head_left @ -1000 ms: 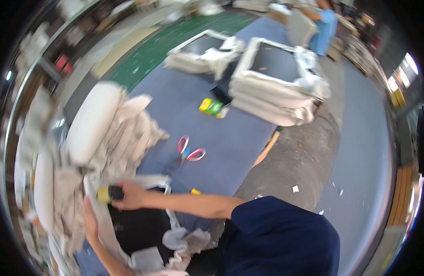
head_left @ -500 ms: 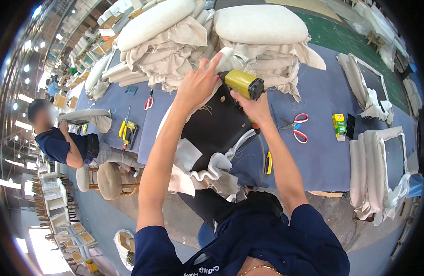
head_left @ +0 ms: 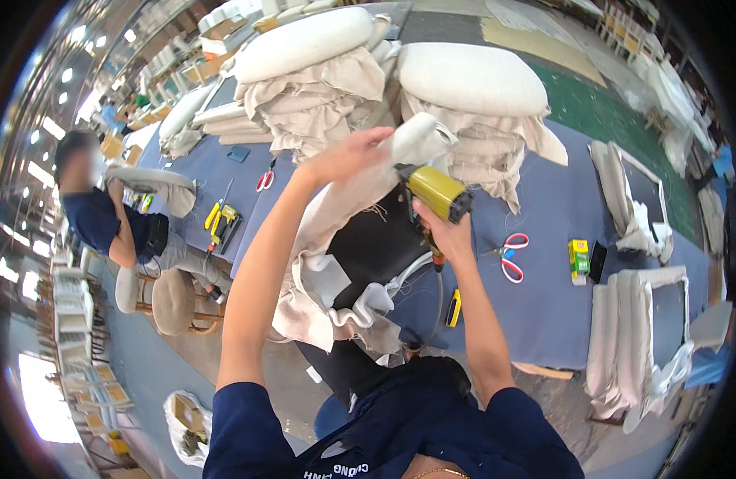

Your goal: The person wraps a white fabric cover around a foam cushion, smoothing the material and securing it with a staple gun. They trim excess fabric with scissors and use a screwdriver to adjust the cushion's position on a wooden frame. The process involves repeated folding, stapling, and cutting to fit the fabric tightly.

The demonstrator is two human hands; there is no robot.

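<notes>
A chair seat pad, its black underside (head_left: 376,247) facing up, lies at the front edge of the table before me. Beige fabric (head_left: 336,206) wraps its left and far sides, and loose, rumpled fabric hangs at the near end. My right hand (head_left: 446,235) grips a yellow air staple gun (head_left: 437,191) by its handle, with a hose running down from it. The gun's nose is over the far part of the pad; its contact is hidden. My left hand (head_left: 348,157) is over the fabric's far left edge, fingers stretched out and slightly blurred, holding nothing visible.
Stacks of covered cushions (head_left: 472,80) stand at the back. Red-handled scissors (head_left: 513,257), a yellow cutter knife (head_left: 453,308) and a green-yellow box (head_left: 578,262) lie to the right. More pads (head_left: 635,327) stand at the right edge. A co-worker (head_left: 104,207) handles a cushion at left, near another staple gun (head_left: 224,227).
My left hand has come away from beside the staple gun's nose, to the left. The staple gun has shifted slightly down and right in the picture, and the whole view has tilted.
</notes>
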